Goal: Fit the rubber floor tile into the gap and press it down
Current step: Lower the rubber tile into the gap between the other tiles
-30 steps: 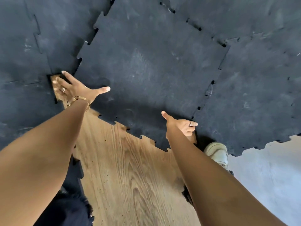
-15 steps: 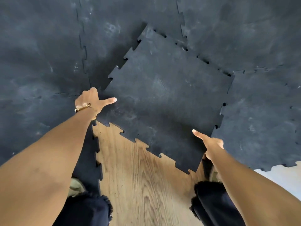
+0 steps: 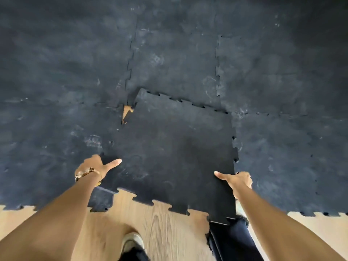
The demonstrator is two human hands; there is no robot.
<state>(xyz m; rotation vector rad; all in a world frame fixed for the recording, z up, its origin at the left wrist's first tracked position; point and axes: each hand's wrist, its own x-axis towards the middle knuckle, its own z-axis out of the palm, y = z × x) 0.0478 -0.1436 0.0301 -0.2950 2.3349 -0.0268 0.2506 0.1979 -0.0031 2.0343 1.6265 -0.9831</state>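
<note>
A dark rubber floor tile with toothed interlocking edges lies slightly skewed over the gap among laid tiles. My left hand grips its left edge, thumb on top and fingers tucked under. My right hand grips its near right edge the same way. A small wedge of bare wood shows at the tile's far left corner. The tile's far edge overlaps the laid tile behind it, and its near right corner hangs over my leg.
Laid black rubber tiles cover the floor ahead, left and right. Bare wood flooring runs along the near side. My shoe and a dark trouser leg stand on it.
The tile has swung from a diagonal angle to nearly square with the gap and dropped lower. Both hands moved nearer with it, and the exposed wood under it has mostly been covered.
</note>
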